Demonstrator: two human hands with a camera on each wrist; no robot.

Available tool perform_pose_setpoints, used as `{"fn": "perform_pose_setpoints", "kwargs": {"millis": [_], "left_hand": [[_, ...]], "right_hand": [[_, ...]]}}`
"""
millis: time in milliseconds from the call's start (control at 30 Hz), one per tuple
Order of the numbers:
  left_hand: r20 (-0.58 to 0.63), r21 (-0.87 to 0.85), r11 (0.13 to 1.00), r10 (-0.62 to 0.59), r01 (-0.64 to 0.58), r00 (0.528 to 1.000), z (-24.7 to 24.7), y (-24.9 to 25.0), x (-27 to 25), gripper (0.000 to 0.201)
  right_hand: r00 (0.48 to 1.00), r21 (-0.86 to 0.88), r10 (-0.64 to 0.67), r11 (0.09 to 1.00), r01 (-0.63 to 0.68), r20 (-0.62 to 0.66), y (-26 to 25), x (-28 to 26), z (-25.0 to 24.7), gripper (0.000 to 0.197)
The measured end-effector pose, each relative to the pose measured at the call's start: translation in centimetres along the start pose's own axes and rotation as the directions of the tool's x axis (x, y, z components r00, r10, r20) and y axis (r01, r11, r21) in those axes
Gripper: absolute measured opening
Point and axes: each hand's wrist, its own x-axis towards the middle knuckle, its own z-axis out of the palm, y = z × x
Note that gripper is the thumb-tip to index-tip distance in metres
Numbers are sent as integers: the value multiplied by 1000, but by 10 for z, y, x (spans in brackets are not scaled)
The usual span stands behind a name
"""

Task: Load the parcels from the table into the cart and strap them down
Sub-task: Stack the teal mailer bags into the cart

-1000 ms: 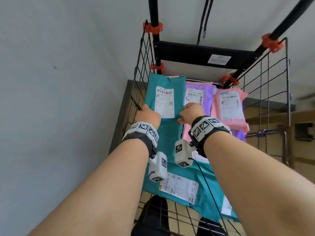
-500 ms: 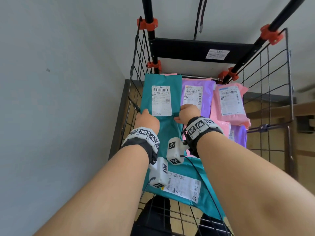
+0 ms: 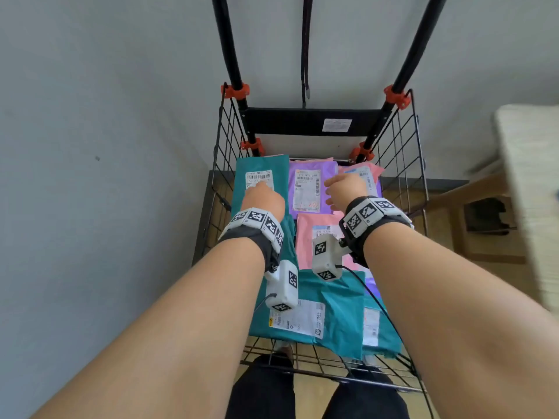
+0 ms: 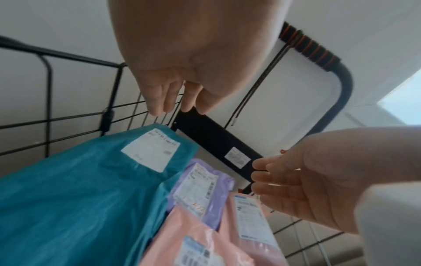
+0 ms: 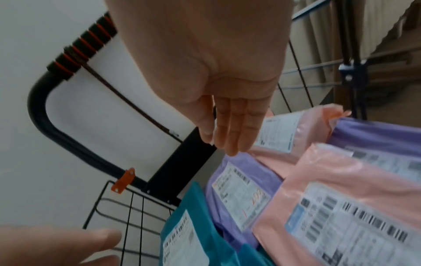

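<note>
Teal, purple and pink plastic mailer parcels (image 3: 311,189) are lying flat inside the black wire-mesh cart (image 3: 405,164). The left hand (image 3: 263,198) and right hand (image 3: 344,189) are hovering above them, fingers extended and holding nothing. A black strap (image 3: 305,55) is hanging from the cart's handle behind.

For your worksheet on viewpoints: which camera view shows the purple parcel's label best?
The head view: the purple parcel lies face-up, label unobstructed. The right wrist view shows it slanted; the left wrist view shows it small and blurred.
</note>
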Motion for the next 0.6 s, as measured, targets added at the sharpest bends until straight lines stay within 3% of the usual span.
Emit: {"fn": "perform_pose_setpoints", "kwargs": {"millis": [300,600], "left_hand": [[56,51,962,264,-267,963,17,95,-66,38],[44,113,912,391,-394,919,91,205,-135,34]], "right_hand": [[967,58,6,998,9,-254,20,-54,-115,31],[926,56,35,998,-15,-375,97,-73,-244,25]]}}
